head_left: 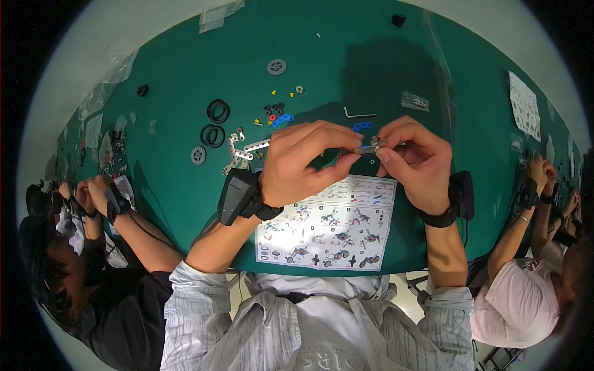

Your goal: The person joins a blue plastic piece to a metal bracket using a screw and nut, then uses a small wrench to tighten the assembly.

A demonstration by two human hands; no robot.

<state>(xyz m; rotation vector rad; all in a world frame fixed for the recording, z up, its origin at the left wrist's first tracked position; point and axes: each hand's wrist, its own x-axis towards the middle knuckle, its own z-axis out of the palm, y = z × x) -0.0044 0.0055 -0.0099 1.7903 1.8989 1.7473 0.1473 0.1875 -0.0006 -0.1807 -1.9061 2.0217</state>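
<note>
My left hand (303, 162) and my right hand (419, 166) meet above the sheet, both closed at the fingertips. Between them is a small metal-and-blue model part (370, 149); its exact shape is partly covered by my fingers. Left fingertips pinch its left end, and the right thumb and forefinger grip its right end. Just beyond the fingers lie a blue perforated bracket (362, 126) and an L-shaped hex key (360, 115). To the left of my left hand are silver perforated strips (242, 154). A printed sheet of assembly drawings (288, 247) rests below my hands.
On the green table (179, 74) lie black rubber tyres (209, 114), a grey wheel (276, 67), another grey wheel (198, 155), several small black and yellow pieces, and a small plastic bag (414, 101). Other people work on both sides, a black sleeve (136, 303) at left.
</note>
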